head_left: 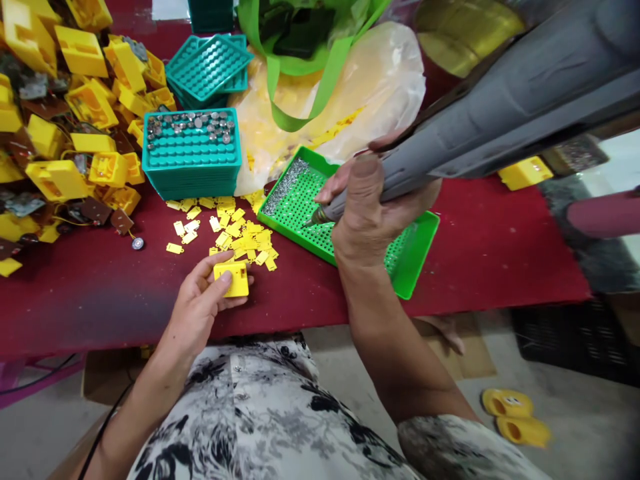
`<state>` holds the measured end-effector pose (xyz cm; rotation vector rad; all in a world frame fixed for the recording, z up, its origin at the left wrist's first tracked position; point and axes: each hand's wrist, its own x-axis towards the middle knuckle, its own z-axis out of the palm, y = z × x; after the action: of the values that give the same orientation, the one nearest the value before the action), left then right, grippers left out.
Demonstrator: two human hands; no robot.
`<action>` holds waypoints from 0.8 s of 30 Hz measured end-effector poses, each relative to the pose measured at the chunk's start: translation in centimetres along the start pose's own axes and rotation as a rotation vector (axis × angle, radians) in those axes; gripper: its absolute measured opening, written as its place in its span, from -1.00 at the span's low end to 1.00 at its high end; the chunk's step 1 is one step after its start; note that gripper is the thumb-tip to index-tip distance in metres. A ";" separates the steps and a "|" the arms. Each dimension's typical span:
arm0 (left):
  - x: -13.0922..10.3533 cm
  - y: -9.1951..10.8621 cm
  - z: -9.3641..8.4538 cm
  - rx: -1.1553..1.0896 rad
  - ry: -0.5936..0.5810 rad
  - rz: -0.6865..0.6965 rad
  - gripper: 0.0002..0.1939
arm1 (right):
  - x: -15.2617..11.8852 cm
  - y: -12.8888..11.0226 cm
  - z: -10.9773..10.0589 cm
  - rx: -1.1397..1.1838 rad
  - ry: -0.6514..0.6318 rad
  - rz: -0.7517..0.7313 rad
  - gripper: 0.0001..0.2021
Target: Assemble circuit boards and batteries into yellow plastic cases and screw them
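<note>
My left hand [203, 293] holds a small yellow plastic housing [235, 279] above the front of the table, thumb on its face. In my right hand [367, 207] is a large grey electric screwdriver [450, 127], gripped near its nose and slanting down to the left. Its tip is over the green perforated tray [413, 267], which has a heap of tiny metal screws [287, 187] at its left end. Whether the tip touches a screw I cannot tell. Small flat yellow plastic pieces [245, 237] lie scattered between the housing and the tray.
Yellow housings with wires [57, 180] are piled at the left. Stacked teal trays [193, 180] hold round metal cells [199, 123]. Behind lie a clear plastic bag [395, 73] and a green bag [330, 87]. The red table's [300, 300] front edge is near my body.
</note>
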<state>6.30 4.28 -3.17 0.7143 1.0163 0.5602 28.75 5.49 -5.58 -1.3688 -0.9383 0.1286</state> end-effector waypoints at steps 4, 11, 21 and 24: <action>-0.5 0.0 -0.3 -0.005 0.014 -0.009 -0.50 | 0.5 -1.0 0.4 0.171 0.144 -0.178 -0.72; -1.0 -0.6 -1.1 -0.008 0.000 -0.010 -0.52 | 0.6 -1.7 0.4 0.250 0.107 -0.255 -0.82; -0.9 -0.7 -1.1 -0.003 0.032 0.001 -0.52 | 0.5 0.7 0.4 0.231 0.038 -0.169 -0.75; -0.7 -0.6 -1.0 -0.008 0.034 0.005 -0.52 | 0.4 0.4 0.4 0.236 0.047 -0.153 -0.74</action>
<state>5.11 3.62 -3.61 0.7027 1.0438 0.5821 28.95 6.09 -5.75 -1.0748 -0.9534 0.0875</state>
